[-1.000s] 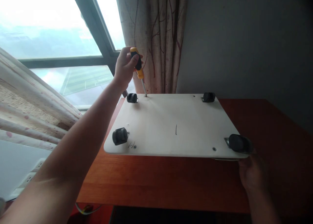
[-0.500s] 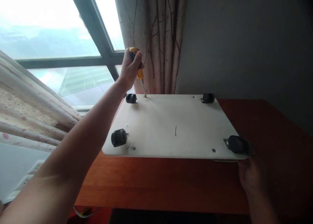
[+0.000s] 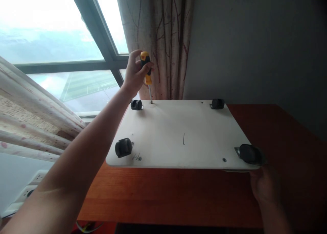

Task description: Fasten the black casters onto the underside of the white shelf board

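Observation:
My left hand [image 3: 135,74] is closed round the yellow and black handle of a screwdriver [image 3: 144,57]. The screwdriver stands nearly upright, its tip on a screw [image 3: 151,102] near the far left edge of a white board [image 3: 168,131]. Dark caster wheels sit at the board's corners: far left [image 3: 136,105], near left [image 3: 123,147], far right [image 3: 217,103] and near right [image 3: 249,153]. My right hand [image 3: 265,184] grips the board's near right corner, just below that caster; its fingers are partly hidden in shadow.
The board lies on a reddish-brown wooden table [image 3: 166,193]. Other screws [image 3: 140,159] show in the board. Behind it hang a patterned curtain [image 3: 166,39] and a grey wall [image 3: 255,49]. A window [image 3: 51,39] and wall sockets [image 3: 28,189] are on the left.
My left hand has turned and loosened its fingers slightly on the screwdriver, so more of the handle shows. The screwdriver is a little more upright. My right hand stays at the corner.

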Demonstrator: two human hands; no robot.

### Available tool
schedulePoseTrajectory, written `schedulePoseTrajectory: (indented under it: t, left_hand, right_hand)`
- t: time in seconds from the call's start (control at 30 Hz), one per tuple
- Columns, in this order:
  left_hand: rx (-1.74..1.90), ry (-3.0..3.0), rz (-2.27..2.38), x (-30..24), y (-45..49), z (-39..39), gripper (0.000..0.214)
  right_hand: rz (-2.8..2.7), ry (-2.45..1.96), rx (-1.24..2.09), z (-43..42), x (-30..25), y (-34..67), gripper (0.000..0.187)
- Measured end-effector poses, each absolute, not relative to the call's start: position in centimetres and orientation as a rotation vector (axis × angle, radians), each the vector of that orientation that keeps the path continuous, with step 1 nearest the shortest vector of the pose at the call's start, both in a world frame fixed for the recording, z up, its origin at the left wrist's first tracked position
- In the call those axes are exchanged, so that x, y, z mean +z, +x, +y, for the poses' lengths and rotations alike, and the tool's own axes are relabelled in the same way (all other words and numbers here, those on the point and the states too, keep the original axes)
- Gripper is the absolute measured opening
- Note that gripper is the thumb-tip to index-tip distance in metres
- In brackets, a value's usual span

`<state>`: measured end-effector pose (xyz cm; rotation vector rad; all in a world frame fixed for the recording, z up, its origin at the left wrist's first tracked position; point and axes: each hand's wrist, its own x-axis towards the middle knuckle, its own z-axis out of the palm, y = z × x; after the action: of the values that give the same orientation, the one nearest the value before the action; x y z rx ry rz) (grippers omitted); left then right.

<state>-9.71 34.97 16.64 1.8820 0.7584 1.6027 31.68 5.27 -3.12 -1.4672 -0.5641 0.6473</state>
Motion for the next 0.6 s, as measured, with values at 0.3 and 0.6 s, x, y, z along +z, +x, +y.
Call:
schedulePoseTrajectory:
  t: [0.3,0.6]
  left_hand:
    - [1.843,1.875,0.805,15.98,-10.15,35.61,0.036]
    - [1.704,1.868,0.808,16.60,-9.44,34.93,0.039]
  right_hand:
    - [-0.630,-1.532,0.599,5.39,-3.26,31.59,0.035]
    - [-0.572,-1.549,0.590,5.38,-3.03,31.40,0.038]
